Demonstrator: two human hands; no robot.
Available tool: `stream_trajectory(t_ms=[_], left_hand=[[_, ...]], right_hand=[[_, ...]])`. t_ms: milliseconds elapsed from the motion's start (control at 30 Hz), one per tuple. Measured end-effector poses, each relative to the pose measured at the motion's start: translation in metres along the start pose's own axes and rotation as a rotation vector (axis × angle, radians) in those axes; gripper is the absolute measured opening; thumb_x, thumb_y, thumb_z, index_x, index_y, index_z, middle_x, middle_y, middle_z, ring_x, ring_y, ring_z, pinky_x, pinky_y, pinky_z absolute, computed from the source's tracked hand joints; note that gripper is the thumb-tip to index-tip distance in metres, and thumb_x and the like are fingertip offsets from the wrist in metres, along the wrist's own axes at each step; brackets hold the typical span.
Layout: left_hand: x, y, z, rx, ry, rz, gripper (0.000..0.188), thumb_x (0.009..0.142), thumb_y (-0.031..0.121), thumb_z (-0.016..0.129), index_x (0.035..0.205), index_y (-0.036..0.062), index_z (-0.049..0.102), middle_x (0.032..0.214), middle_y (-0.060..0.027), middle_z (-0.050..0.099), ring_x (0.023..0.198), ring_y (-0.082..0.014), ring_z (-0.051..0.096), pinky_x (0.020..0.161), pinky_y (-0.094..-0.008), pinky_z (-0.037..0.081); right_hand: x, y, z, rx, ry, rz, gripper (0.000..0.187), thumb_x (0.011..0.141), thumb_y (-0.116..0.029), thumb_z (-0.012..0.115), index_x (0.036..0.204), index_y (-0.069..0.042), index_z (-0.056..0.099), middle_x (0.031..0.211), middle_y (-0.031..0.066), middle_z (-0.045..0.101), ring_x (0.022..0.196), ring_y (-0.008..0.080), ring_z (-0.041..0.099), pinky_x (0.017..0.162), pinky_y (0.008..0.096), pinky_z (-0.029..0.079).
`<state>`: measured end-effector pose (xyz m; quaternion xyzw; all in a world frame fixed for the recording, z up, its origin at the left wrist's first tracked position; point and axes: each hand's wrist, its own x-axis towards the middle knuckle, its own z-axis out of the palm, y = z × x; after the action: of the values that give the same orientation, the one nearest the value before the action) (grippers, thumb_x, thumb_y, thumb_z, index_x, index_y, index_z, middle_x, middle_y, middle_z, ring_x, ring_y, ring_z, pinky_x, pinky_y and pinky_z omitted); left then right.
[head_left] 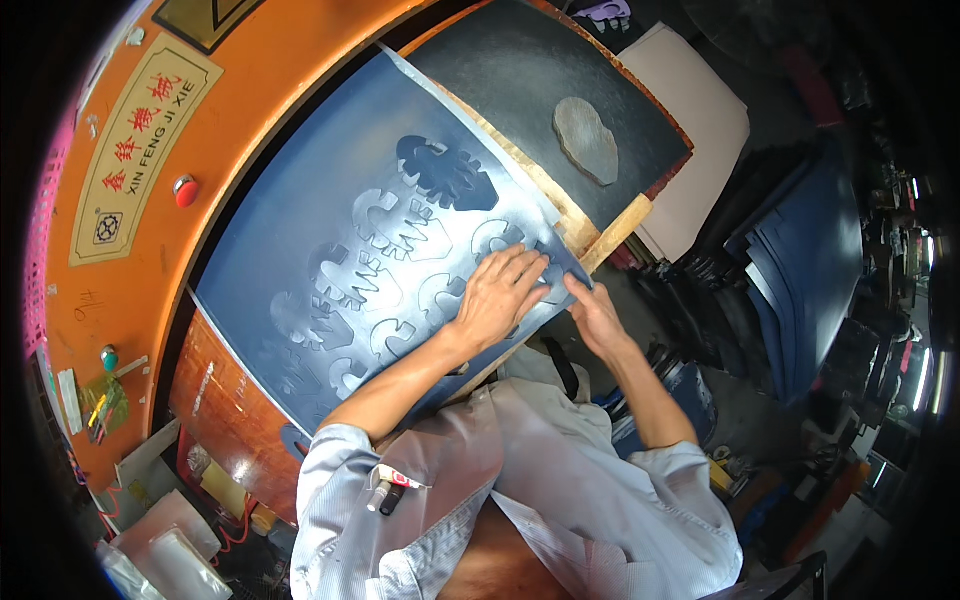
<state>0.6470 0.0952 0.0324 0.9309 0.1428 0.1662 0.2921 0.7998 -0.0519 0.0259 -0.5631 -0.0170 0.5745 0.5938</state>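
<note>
A large dark blue sheet [290, 190], leather-like and shiny, lies on the work surface in front of me. Several curved, toothed outlines are cut or pressed into it, and one darker toothed shape [450, 175] stands out near its far right side. My left hand [500, 295] rests palm down on the sheet's near right part, fingers stretched out and holding nothing. At the right corner of the sheet, my right hand [597, 315] pinches the edge between thumb and fingers. What lies under my left palm is hidden.
An orange machine beam [230, 100] with a red button [186, 190] runs along the left. Beyond the sheet, a flat grey stone [587, 140] sits on a black board [500, 70]. Blue sheets [800, 280] hang in a stack at right; a brown board [235, 410] shows at lower left.
</note>
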Motion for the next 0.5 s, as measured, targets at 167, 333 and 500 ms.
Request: stream_trajectory(t_ms=[167,333,500], left_hand=[[0.000,0.004,-0.002,-0.013,0.049,0.068,0.054,0.091,0.028,0.077,0.138,0.0053,0.064,0.141,-0.0169,0.062,0.134,-0.0370,0.056,0.110,-0.0485,0.046],[0.014,-0.006,-0.004,-0.342,0.050,-0.378,0.033,0.107,0.033,0.059,0.114,0.0017,0.069,0.109,-0.0180,0.075,0.103,-0.0348,0.073,0.090,-0.0477,0.057],[0.018,-0.070,-0.086,-0.857,0.946,-0.703,0.049,0.116,0.034,0.040,0.096,-0.0021,0.066,0.081,-0.0138,0.071,0.072,-0.0227,0.070,0.072,-0.0375,0.058]], right_hand=[[0.004,0.021,0.032,0.267,0.206,-0.209,0.044,0.107,-0.041,0.062,0.123,-0.001,0.064,0.110,0.0047,0.070,0.094,0.0139,0.065,0.080,0.0327,0.054],[0.011,0.024,0.032,0.161,0.193,-0.199,0.056,0.110,-0.045,0.054,0.113,0.009,0.070,0.097,0.0187,0.077,0.081,0.0196,0.071,0.079,0.0334,0.057],[0.017,0.029,0.027,0.128,0.255,-0.188,0.059,0.108,-0.046,0.058,0.108,0.013,0.068,0.090,0.0208,0.076,0.074,0.0215,0.071,0.078,0.0339,0.058]])
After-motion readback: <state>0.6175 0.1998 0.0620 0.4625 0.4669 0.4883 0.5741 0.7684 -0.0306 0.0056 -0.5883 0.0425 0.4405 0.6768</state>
